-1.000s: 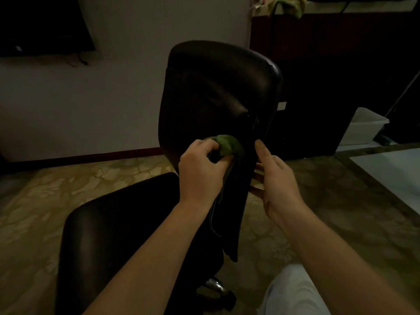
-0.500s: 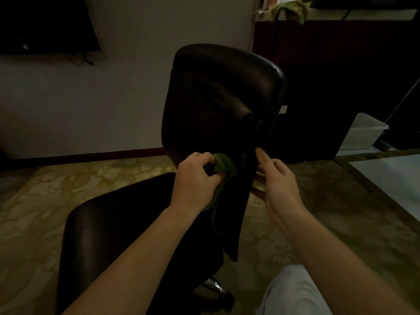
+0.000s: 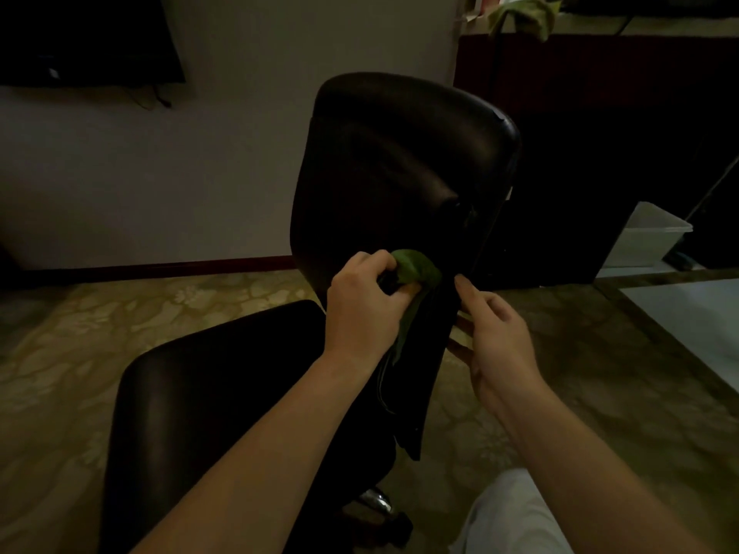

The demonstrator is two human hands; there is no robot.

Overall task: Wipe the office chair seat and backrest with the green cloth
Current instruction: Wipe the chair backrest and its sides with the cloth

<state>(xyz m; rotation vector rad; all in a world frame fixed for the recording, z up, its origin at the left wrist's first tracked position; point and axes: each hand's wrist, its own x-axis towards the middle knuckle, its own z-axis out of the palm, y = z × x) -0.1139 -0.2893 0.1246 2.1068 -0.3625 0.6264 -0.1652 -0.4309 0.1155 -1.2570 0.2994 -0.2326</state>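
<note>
A black office chair stands in front of me, its backrest [image 3: 400, 161] upright and its seat [image 3: 208, 393] lower left. My left hand [image 3: 364, 309] grips the green cloth [image 3: 416, 269] and holds it against the lower part of the backrest; a strip of cloth hangs down under the hand. My right hand [image 3: 500, 337] holds the backrest's right edge, thumb at the front and the other fingers hidden behind it.
A dark cabinet [image 3: 600, 153] stands behind the chair, with another greenish cloth [image 3: 524, 14] on top. A white plastic bin [image 3: 648, 233] sits at the right on the patterned floor [image 3: 80, 333]. The chair's chrome base [image 3: 376, 501] shows below. A dark screen [image 3: 80, 38] hangs upper left.
My left hand with the cloth went down the backrest and has come back up a little. The right hand stayed on the edge.
</note>
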